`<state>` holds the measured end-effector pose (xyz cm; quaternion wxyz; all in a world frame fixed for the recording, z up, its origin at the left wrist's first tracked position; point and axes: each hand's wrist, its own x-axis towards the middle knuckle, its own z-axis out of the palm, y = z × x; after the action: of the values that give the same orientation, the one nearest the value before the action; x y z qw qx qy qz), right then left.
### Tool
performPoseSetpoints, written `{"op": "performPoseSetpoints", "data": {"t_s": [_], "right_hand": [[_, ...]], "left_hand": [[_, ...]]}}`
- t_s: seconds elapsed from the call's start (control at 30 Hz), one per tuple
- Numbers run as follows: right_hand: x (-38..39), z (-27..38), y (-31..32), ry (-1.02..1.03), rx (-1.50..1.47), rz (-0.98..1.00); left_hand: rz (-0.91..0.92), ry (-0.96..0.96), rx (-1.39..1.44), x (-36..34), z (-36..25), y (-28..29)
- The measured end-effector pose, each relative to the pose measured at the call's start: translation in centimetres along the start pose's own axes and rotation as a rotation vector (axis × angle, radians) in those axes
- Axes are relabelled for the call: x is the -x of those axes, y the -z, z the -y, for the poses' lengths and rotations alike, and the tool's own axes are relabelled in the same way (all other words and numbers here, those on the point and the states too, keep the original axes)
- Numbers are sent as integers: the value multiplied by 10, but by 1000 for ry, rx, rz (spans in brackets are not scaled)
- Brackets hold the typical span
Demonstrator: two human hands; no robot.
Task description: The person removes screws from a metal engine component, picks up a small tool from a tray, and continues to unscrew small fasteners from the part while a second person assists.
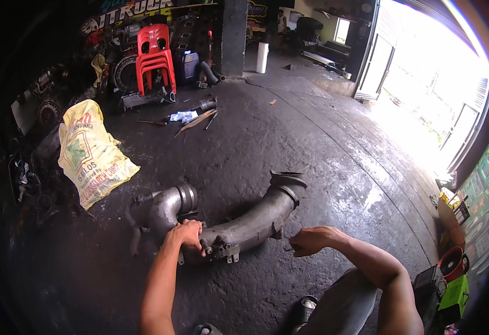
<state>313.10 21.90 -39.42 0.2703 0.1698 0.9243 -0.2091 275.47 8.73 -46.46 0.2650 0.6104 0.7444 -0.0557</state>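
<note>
A large curved metal pipe (244,228) lies on the dark floor in front of me. At its left end is a bent elbow with a ringed collar (187,199); its right end carries a flared flange (288,180). My left hand (187,233) is closed on the pipe near the elbow, beside a small bolt-like fitting (206,246) and a bracket. To the right of the pipe, apart from it, my right hand (313,240) is closed. Something thin and dark seems to stick out from its fingertips, too small to name.
A yellow printed sack (91,156) lies at left. Farther off are stacked red chairs (155,58), a blue jug (189,67) and loose tools (197,121). A white cylinder (262,58) stands near a pillar (234,39). A green case (454,297) sits at lower right.
</note>
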Motion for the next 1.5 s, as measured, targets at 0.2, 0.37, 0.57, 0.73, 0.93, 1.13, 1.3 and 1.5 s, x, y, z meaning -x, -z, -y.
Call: {"op": "performPoseSetpoints", "data": {"t_s": [0.2,0.37,0.57,0.73,0.93,1.13,1.3,1.5], "right_hand": [[3,-1,-2,62,-3,-57],[3,7,4,-41,16,31],[3,1,-1,19,-17,-38],[4,4,3,1,-10,-14],[1,-2,-4,-6,-14,-15],[1,-1,-3,16,-13,-34],[3,3,2,3,0,-21],[2,1,-2,-5,6,17]], "left_hand": [[-13,-30,-15,-2,5,-5],[18,-9,17,0,2,-3],[11,-1,38,-7,9,-7],[48,13,27,-3,4,-1],[26,1,-13,8,-6,6],[33,-1,-20,6,-4,6],[33,-4,-14,1,0,3],[31,-11,4,-4,2,-7]]}}
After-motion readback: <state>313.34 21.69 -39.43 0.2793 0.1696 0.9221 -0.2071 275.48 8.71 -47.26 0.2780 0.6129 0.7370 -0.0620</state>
